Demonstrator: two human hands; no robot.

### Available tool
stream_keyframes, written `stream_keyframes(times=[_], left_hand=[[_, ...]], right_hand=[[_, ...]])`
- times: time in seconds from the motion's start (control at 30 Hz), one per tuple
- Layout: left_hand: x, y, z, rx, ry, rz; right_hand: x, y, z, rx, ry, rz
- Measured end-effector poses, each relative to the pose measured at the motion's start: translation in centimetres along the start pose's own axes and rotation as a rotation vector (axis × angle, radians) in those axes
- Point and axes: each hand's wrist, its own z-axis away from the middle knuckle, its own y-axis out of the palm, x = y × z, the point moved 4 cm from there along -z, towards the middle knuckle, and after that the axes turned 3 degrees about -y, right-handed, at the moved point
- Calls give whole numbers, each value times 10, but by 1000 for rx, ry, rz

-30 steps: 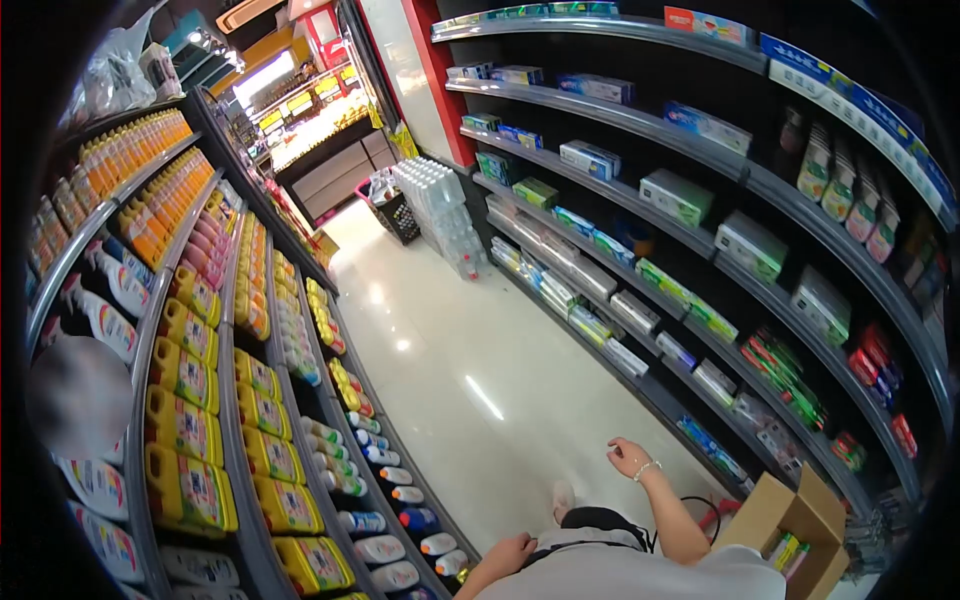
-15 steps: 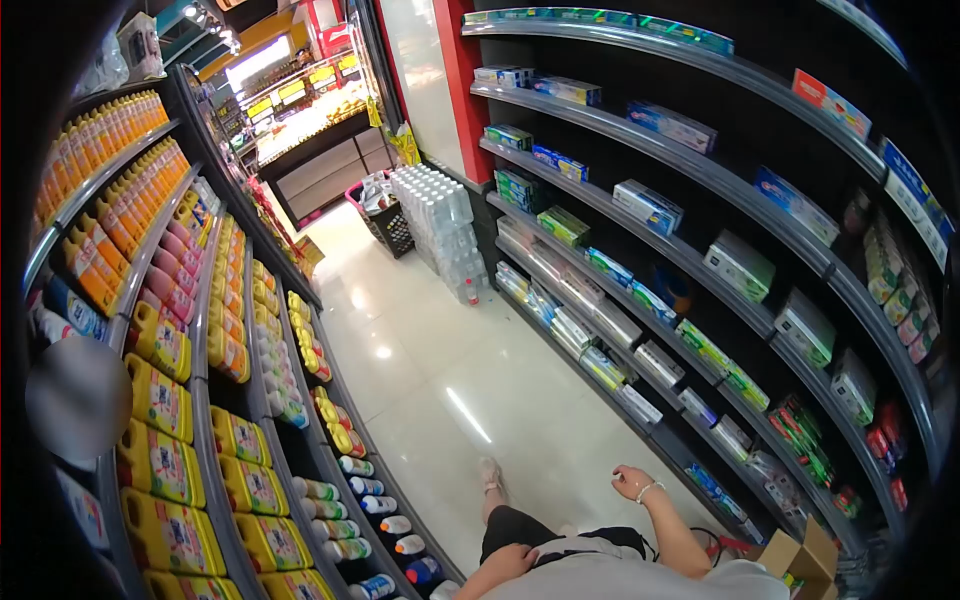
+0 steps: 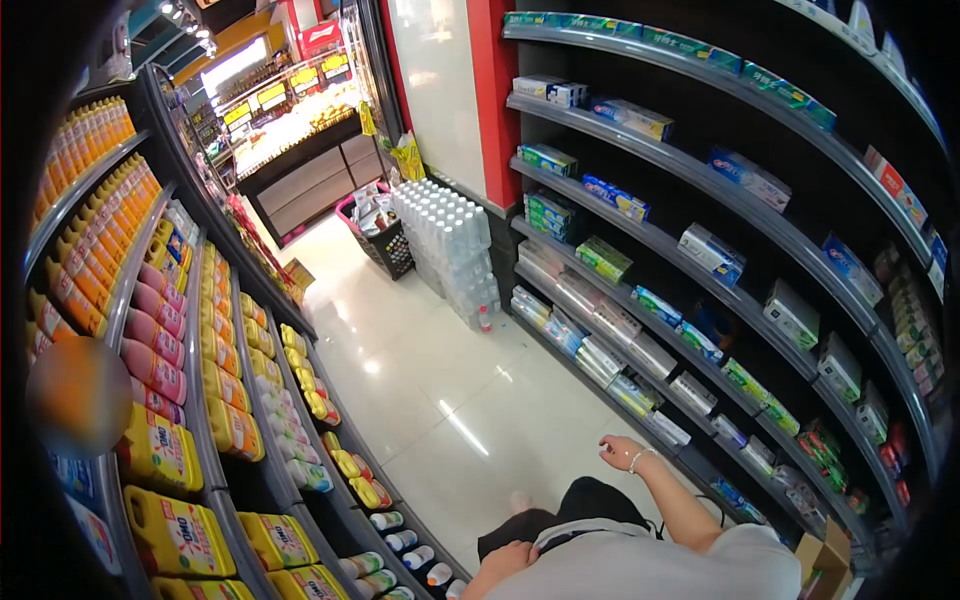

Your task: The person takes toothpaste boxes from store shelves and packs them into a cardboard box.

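My left hand [image 3: 514,554] lies at my waist against the light shirt [image 3: 640,565] and dark shorts [image 3: 600,500]; its fingers look flat, with no object visible in it. Out over the aisle floor, my right hand [image 3: 620,452] hangs with loosely bent fingers and nothing in it. A pale bracelet [image 3: 640,457] circles that wrist. The right-hand shelf [image 3: 640,405], with its boxed toothpaste, is the nearest thing to it, and hand and shelf are apart.
Yellow detergent jugs [image 3: 180,530] and pink bottles [image 3: 155,335] line the left shelves. Ahead stand shrink-wrapped water bottles [image 3: 445,245], a small red-capped bottle [image 3: 485,320] and a black basket [image 3: 388,248] full of goods. An opened carton [image 3: 825,565] sits at lower right.
The view has moved forward along the aisle and turned slightly, so the water bottles and basket look nearer. My legs have changed position in a step. Both hands keep about the same pose.
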Motion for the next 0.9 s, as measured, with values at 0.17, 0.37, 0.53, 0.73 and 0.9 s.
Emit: stream_keyframes(times=[0.17,0.37,0.53,0.73,0.9], left_hand=[[32,-14,-20,37,27,188],[57,-28,-67,-37,-112,334],[58,-75,-93,25,-153,406],[78,-142,-171,-113,445,-184],[82,-212,-239,53,269,-21]], right_hand=[[25,26,-42,109,-20,1],[53,39,-81,202,-35,-33],[50,40,-134,190,-75,-56],[39,17,-218,128,-29,-116],[27,-22,-284,-32,-4,-163]])
